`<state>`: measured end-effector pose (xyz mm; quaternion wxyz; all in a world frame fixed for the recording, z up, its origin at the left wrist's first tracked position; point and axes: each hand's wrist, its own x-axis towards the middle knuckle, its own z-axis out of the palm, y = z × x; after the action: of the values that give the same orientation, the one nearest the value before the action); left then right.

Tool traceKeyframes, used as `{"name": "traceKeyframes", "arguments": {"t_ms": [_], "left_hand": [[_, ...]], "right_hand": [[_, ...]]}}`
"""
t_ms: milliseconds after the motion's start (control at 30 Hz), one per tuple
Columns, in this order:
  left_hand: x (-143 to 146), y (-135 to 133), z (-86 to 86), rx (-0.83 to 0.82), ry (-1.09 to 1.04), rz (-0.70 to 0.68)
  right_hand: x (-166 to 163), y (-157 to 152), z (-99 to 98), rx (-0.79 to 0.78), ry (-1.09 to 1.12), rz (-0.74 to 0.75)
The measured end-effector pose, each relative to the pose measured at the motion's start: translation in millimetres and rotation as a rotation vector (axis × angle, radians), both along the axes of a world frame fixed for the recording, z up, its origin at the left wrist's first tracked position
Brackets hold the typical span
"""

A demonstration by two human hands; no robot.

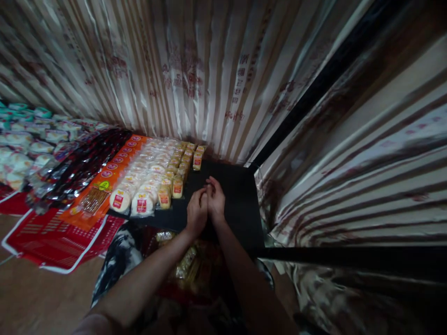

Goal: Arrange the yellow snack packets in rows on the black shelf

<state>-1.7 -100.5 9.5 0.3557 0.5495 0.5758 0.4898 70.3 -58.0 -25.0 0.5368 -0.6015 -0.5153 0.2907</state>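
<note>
While the bare left hand and bare right hand press together over the flat black table, short of its right edge—anything between them indiscernible—yellow, oblong, film-wrapped packets stand in rows toward its far edge, probably best handled with light pressure.

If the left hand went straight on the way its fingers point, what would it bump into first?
Probably the person's bare right hand, whose fingers lie just ahead of the left hand; in this dim picture, whether they already touch is unclear.
</note>
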Motion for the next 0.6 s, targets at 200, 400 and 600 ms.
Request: {"name": "traceKeyframes", "arguments": {"t_ms": [200,400,600], "left_hand": [[-29,-94,-6.9,-0.096,-0.040,-0.207],[-69,-135,-49.8,-0.341,0.273,-0.328],[-82,-158,-69.7,-0.534,0.500,-0.497]], "right_hand": [[-14,-113,-0.6,-0.047,-0.029,0.080],[-23,-186,-20.2,-0.221,-0.377,0.271],[-13,-213,-41.0,-0.478,-0.741,0.319]]}}
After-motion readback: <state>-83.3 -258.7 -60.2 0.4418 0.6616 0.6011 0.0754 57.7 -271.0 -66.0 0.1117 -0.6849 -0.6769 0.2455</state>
